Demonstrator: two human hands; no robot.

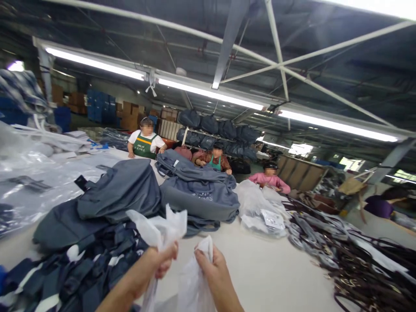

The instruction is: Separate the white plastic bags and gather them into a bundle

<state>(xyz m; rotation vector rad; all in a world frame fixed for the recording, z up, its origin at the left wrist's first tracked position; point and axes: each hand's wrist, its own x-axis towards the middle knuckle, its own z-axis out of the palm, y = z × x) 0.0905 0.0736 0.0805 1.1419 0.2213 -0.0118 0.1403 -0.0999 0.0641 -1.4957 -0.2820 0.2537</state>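
My left hand point(164, 260) is closed around a bunched piece of thin white plastic film point(160, 227), whose crumpled ends stick out above the fist. Close beside it, my right hand point(209, 262) pinches another gathered part of white film point(198, 281). Below both hands the film hangs down to the bottom edge, and I cannot tell whether it is a bag or a sheet. Just beyond my hands lie dark grey-blue fabric bags point(201, 197), heaped on the white table point(269, 268). Nearer on the left is a pile of dark navy straps point(107, 251) with white bits among them.
Clear plastic bags point(65, 182) cover the table's left side. A filled clear packet point(263, 212) lies right of the grey bags. Brown straps with metal fittings point(360, 264) spread along the right. Three people, one in a green apron point(144, 145), are across the table.
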